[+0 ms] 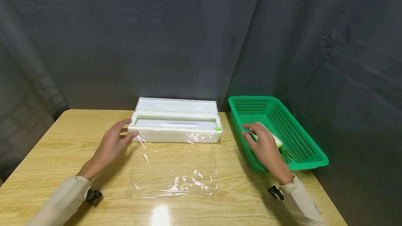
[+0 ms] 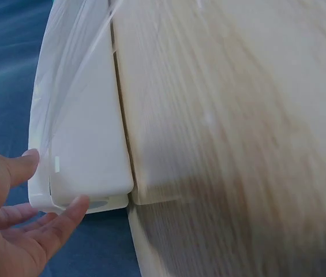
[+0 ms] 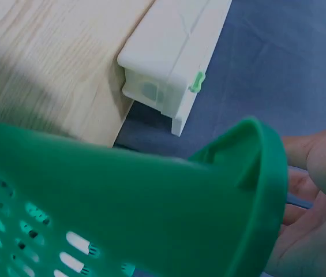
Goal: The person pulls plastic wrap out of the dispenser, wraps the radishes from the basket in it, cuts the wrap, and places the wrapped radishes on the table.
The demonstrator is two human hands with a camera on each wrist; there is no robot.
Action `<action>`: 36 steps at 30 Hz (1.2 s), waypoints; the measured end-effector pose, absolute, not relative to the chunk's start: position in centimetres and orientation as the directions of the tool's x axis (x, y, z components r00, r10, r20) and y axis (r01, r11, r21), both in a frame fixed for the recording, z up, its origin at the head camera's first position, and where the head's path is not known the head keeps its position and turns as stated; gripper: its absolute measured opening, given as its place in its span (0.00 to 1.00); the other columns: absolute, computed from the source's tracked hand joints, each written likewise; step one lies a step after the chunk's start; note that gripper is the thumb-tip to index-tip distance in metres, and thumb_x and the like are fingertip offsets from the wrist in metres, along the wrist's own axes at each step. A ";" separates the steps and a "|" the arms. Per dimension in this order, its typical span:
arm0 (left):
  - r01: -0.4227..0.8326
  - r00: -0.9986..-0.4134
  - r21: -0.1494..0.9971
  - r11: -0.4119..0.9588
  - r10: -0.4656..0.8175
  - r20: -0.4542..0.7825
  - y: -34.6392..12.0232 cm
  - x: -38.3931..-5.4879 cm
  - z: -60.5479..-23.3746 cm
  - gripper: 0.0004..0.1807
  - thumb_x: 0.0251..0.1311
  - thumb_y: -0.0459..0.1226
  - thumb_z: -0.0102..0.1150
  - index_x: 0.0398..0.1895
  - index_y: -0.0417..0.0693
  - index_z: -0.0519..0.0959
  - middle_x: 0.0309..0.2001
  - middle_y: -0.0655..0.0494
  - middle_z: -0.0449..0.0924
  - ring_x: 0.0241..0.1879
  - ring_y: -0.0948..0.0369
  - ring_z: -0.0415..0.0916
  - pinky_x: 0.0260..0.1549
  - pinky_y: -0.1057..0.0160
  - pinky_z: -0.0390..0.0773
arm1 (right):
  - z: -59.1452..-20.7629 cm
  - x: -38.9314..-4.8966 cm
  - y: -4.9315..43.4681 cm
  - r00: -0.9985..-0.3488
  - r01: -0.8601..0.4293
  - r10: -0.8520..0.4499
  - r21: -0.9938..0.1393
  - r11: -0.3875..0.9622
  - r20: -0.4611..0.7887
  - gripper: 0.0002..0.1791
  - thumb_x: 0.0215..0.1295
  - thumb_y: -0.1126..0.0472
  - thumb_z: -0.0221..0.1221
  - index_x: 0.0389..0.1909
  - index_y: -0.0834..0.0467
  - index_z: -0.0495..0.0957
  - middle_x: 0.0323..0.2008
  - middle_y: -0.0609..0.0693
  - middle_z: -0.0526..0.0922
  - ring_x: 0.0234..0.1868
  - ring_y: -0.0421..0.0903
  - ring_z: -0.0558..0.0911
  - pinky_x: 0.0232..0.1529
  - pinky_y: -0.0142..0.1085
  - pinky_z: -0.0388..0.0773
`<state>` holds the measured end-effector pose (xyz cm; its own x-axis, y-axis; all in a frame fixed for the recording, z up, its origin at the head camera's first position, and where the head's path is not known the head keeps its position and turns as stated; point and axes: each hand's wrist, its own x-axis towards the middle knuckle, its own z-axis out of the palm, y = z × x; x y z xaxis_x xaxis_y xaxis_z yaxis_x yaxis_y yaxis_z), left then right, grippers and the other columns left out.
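A white cling film dispenser [image 1: 176, 135] stands at the table's back edge, its lid [image 1: 177, 105] raised. Clear film [image 1: 176, 173] runs from it down onto the table in front. My left hand [image 1: 111, 145] is at the dispenser's left end, thumb by the front corner and fingertips by the rear rim, without curling round it. My right hand [image 1: 265, 145] is over the near left side of a green basket [image 1: 279, 105], fingers loosely bent. Beneath it lies a white vegetable [image 1: 277, 141] with green stalks [image 1: 286, 154], partly hidden by the hand; I see no grip on it.
A small green slider [image 1: 218, 128] sits at the dispenser's right end. The basket has slotted walls and stands at the table's right edge. Dark grey curtain [image 1: 176, 37] hangs behind the wooden table [image 1: 59, 142].
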<state>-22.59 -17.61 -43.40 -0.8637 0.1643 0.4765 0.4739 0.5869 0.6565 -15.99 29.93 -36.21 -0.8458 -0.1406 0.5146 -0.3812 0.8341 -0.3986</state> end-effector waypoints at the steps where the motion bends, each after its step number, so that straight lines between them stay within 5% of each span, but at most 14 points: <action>1: 0.470 -0.866 0.659 0.588 0.163 0.472 -17.6 -22.7 -43.4 0.31 0.68 0.32 0.69 0.69 0.27 0.70 0.66 0.25 0.72 0.52 0.32 0.83 0.43 0.45 0.86 | -36.1 -16.0 30.1 -0.851 -0.371 -0.132 -0.403 0.837 0.508 0.14 0.70 0.68 0.66 0.54 0.64 0.84 0.47 0.58 0.85 0.44 0.54 0.85 0.36 0.48 0.82; 15: 0.463 -0.866 0.651 0.602 0.152 0.476 -17.6 -22.9 -43.7 0.28 0.69 0.30 0.67 0.67 0.24 0.72 0.63 0.23 0.74 0.50 0.31 0.84 0.38 0.46 0.87 | -35.2 -16.6 32.4 -0.894 -0.298 -0.071 -0.466 0.833 0.443 0.14 0.75 0.66 0.62 0.57 0.67 0.81 0.51 0.65 0.85 0.46 0.62 0.85 0.48 0.60 0.82; 36: 0.466 -0.862 0.664 0.585 0.131 0.490 -17.3 -23.0 -43.6 0.28 0.66 0.29 0.70 0.65 0.23 0.74 0.61 0.21 0.76 0.50 0.30 0.83 0.41 0.44 0.86 | -34.7 -17.9 35.2 -0.962 -0.192 -0.079 -0.447 0.874 0.260 0.17 0.75 0.68 0.61 0.60 0.72 0.78 0.53 0.71 0.83 0.49 0.68 0.83 0.49 0.60 0.82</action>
<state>-23.04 -17.35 -43.59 -0.8619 0.1312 0.4898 0.4662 0.5849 0.6637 -17.93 35.18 -34.71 -0.9623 -0.0788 0.2602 -0.1924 0.8736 -0.4470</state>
